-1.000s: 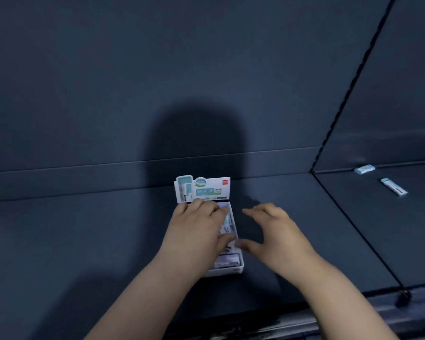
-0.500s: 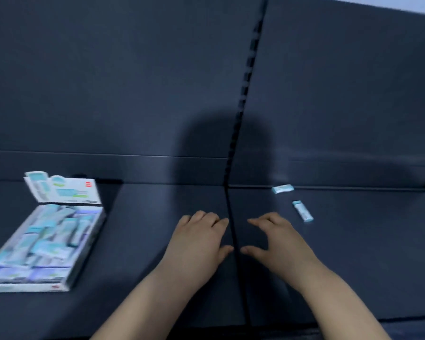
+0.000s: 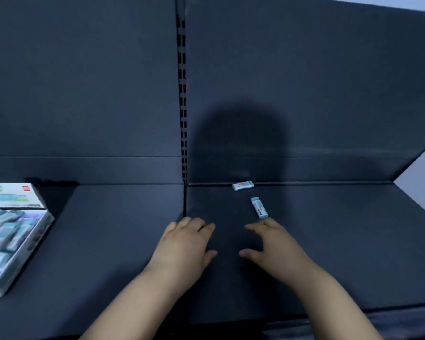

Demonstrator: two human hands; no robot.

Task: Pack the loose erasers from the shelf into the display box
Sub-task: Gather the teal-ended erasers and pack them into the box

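L hand (image 3: 184, 244), R hand (image 3: 275, 244) empty, fingers loose; near eraser (image 3: 259, 207) just past R; far eraser (image 3: 242, 185) at shelf (image 3: 108, 229) back edge.

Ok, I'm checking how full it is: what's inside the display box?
The display box holds blue-and-white wrapped erasers lying across each other, blurred. Its left part runs out of frame, and whatever lies beneath the top ones is covered, so I can't count them.

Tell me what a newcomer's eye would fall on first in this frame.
Two pale blue erasers stand out on the dark shelf: the back eraser at the shelf's rear edge, the near eraser just beyond the right hand. The left hand and right hand are open and empty at centre; the display box, packed with erasers, sits at the far left.
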